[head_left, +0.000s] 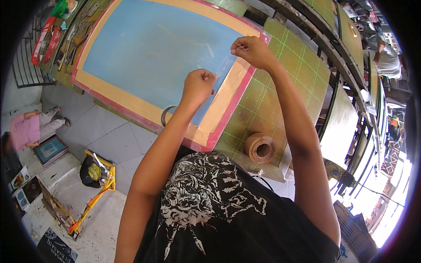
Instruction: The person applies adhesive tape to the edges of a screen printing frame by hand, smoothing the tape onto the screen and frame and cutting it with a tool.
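A large screen-printing frame (197, 142) lies before me, its reddish-pink edge lined with brown tape (127, 100) around blue mesh (140, 48). Both my hands are above its right side. My left hand (198, 87) is closed in a pinch near the mesh's right edge. Farther off, my right hand (252, 50) pinches too, close to the far right corner. Between them runs a faint pale, see-through band (224, 65); whether it is tape in my fingers or a mark on the mesh is unclear. A thin ring-shaped tape roll (165, 116) sits beside my left forearm, partly hidden by it.
A brown tape roll (260, 148) rests on the green-gridded board (291, 61) to the right. Tools (79, 37) and a red box (46, 41) are at far left. A person in pink (26, 130) is on the left; another in grey (388, 61) works at far right.
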